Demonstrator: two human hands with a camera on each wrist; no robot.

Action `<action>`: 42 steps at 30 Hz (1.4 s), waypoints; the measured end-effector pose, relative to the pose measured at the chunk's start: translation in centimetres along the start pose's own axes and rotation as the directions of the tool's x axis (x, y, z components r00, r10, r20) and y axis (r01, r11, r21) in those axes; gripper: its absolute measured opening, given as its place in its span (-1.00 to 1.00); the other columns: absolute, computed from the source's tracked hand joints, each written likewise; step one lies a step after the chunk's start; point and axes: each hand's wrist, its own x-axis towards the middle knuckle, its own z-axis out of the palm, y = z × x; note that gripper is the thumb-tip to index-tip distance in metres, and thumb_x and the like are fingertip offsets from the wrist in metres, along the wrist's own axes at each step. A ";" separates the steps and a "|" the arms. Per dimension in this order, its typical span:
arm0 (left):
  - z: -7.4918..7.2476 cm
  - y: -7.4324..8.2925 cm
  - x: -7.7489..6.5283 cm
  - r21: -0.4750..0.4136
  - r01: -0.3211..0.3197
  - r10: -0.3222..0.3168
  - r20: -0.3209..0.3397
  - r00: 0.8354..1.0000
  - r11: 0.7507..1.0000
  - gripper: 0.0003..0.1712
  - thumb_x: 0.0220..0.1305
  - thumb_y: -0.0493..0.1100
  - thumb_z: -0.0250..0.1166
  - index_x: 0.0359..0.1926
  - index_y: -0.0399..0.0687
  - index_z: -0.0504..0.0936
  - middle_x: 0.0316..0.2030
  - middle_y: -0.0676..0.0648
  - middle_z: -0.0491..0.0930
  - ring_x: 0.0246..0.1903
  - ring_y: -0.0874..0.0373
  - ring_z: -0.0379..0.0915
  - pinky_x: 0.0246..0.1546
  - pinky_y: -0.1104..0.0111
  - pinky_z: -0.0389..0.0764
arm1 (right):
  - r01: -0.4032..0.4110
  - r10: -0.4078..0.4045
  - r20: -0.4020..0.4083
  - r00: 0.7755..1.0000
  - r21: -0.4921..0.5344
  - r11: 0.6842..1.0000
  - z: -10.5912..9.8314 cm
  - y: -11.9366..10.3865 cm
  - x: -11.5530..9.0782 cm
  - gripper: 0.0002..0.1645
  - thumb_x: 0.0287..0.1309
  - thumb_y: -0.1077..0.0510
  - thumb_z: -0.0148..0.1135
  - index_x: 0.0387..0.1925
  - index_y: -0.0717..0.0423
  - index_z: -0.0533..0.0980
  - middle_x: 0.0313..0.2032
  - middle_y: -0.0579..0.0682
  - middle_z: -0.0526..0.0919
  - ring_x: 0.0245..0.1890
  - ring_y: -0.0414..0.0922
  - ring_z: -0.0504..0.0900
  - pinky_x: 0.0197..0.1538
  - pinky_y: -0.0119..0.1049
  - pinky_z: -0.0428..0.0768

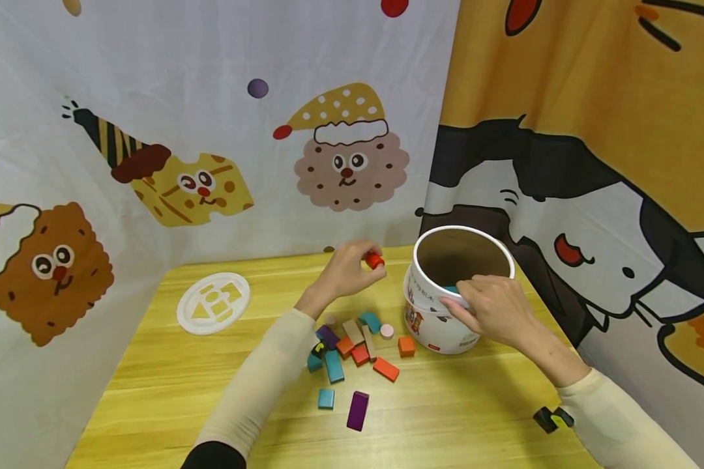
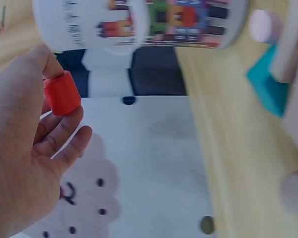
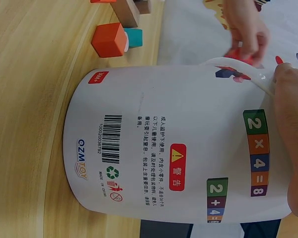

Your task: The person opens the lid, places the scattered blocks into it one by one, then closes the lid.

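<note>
My left hand [image 1: 349, 270] pinches a small red cylinder block [image 2: 63, 93] between thumb and fingers, above the table and left of the bucket. In the head view the red block shows at the fingertips. My right hand [image 1: 498, 309] grips the near rim of a white printed bucket [image 1: 437, 322], thumb outside and fingers over the edge. The bucket stands tilted slightly on the table. A bit of teal [image 1: 450, 288] shows inside it beside the right fingers; the bucket's bottom is hidden.
Loose wooden blocks lie between the arms, among them a purple block [image 1: 358, 411], a blue block [image 1: 326, 398], an orange cube [image 1: 407, 346] and a pink cylinder [image 1: 386, 331]. A white lid with shaped holes [image 1: 183, 312] lies at the table's back left. Printed curtains hang behind.
</note>
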 end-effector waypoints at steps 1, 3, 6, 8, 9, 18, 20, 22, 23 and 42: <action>-0.4 0.3 0.3 -0.004 -0.013 0.013 -0.012 1.000 1.000 -0.82 0.39 -0.18 0.46 -0.05 -0.15 0.78 -0.15 -0.11 0.79 -0.19 -0.03 0.70 -0.05 0.23 0.73 | 0.001 -0.001 -0.001 1.000 0.001 1.000 0.0 0.0 0.0 -0.21 0.77 -0.42 -0.14 -0.58 -0.05 0.33 -0.66 -0.23 0.15 -0.61 -0.31 0.05 -0.49 -0.44 -0.05; -1.2 0.9 0.9 -0.010 -0.041 0.040 -0.034 0.999 0.999 -0.82 0.38 -0.19 0.46 -0.06 -0.16 0.78 -0.16 -0.11 0.80 -0.19 0.01 0.70 -0.02 0.22 0.76 | 0.003 -0.003 -0.001 1.000 0.005 1.000 -0.1 0.0 0.0 -0.21 0.77 -0.41 -0.13 -0.58 -0.05 0.34 -0.66 -0.24 0.16 -0.61 -0.31 0.06 -0.49 -0.45 -0.04; -2.4 1.8 1.8 -0.014 -0.077 0.076 -0.058 0.995 0.997 -0.82 0.37 -0.20 0.45 -0.06 -0.16 0.79 -0.17 -0.11 0.81 -0.19 0.06 0.71 0.03 0.20 0.79 | 0.003 -0.003 0.002 1.000 0.009 1.000 -0.1 0.0 0.1 -0.21 0.77 -0.41 -0.12 -0.58 -0.05 0.34 -0.66 -0.24 0.16 -0.61 -0.31 0.06 -0.49 -0.45 -0.04; -3.0 2.4 2.4 -0.018 -0.100 0.099 -0.072 0.992 0.995 -0.82 0.36 -0.21 0.44 -0.06 -0.17 0.79 -0.17 -0.12 0.81 -0.19 0.06 0.73 0.03 0.19 0.80 | 0.001 -0.001 0.005 1.000 0.008 1.000 -0.1 0.0 0.1 -0.22 0.76 -0.41 -0.12 -0.58 -0.06 0.33 -0.66 -0.24 0.15 -0.61 -0.32 0.06 -0.49 -0.45 -0.05; -3.3 2.6 2.6 -0.019 -0.111 0.110 -0.078 0.991 0.994 -0.82 0.36 -0.22 0.44 -0.06 -0.18 0.79 -0.18 -0.12 0.81 -0.19 0.06 0.73 0.03 0.19 0.81 | -0.001 0.001 0.006 1.000 0.009 1.000 -0.2 0.0 0.0 -0.22 0.76 -0.41 -0.11 -0.58 -0.06 0.33 -0.66 -0.25 0.15 -0.61 -0.32 0.06 -0.49 -0.45 -0.05; -4.3 4.3 4.3 -0.018 -0.136 0.134 -0.095 0.986 0.990 -0.83 0.35 -0.22 0.47 -0.08 -0.18 0.80 -0.18 -0.11 0.80 -0.16 0.06 0.71 0.05 0.25 0.78 | -0.008 0.008 0.007 1.000 0.000 1.000 -0.1 0.0 -0.1 -0.20 0.76 -0.43 -0.14 -0.59 -0.07 0.33 -0.66 -0.25 0.15 -0.61 -0.32 0.05 -0.49 -0.44 -0.06; -4.2 4.8 4.8 -0.018 -0.148 0.145 -0.088 0.985 0.989 -0.83 0.37 -0.21 0.46 -0.07 -0.17 0.81 -0.18 -0.09 0.81 -0.15 0.07 0.70 0.04 0.26 0.76 | -0.006 0.006 0.003 1.000 -0.003 1.000 -0.1 0.0 -0.1 -0.21 0.76 -0.43 -0.13 -0.59 -0.07 0.33 -0.66 -0.25 0.15 -0.62 -0.32 0.05 -0.50 -0.44 -0.06; -4.0 5.4 5.4 -0.016 -0.166 0.164 -0.076 0.984 0.986 -0.82 0.40 -0.20 0.46 -0.05 -0.17 0.82 -0.17 -0.09 0.82 -0.13 0.07 0.69 0.05 0.28 0.74 | -0.004 0.004 0.000 1.000 -0.002 1.000 -0.1 0.1 -0.1 -0.21 0.76 -0.43 -0.12 -0.59 -0.07 0.33 -0.66 -0.25 0.15 -0.62 -0.32 0.05 -0.50 -0.44 -0.05; -3.9 5.7 5.7 -0.014 -0.178 0.176 -0.068 0.982 0.984 -0.81 0.42 -0.20 0.46 -0.03 -0.17 0.82 -0.16 -0.08 0.83 -0.12 0.07 0.69 0.05 0.29 0.73 | -0.003 0.003 -0.002 1.000 -0.001 1.000 -0.1 0.1 -0.1 -0.21 0.76 -0.43 -0.12 -0.59 -0.07 0.33 -0.66 -0.25 0.15 -0.62 -0.32 0.05 -0.50 -0.44 -0.05; 0.7 10.7 9.6 -0.028 -0.301 0.302 0.138 0.943 0.953 -0.66 0.57 -0.16 0.40 0.21 -0.27 0.78 0.04 -0.14 0.82 -0.03 0.08 0.77 0.06 0.52 0.67 | 0.046 -0.047 -0.042 0.998 -0.022 0.999 0.3 0.4 -0.1 -0.20 0.78 -0.39 -0.13 -0.62 -0.05 0.28 -0.66 -0.25 0.09 -0.61 -0.34 -0.02 -0.48 -0.47 -0.12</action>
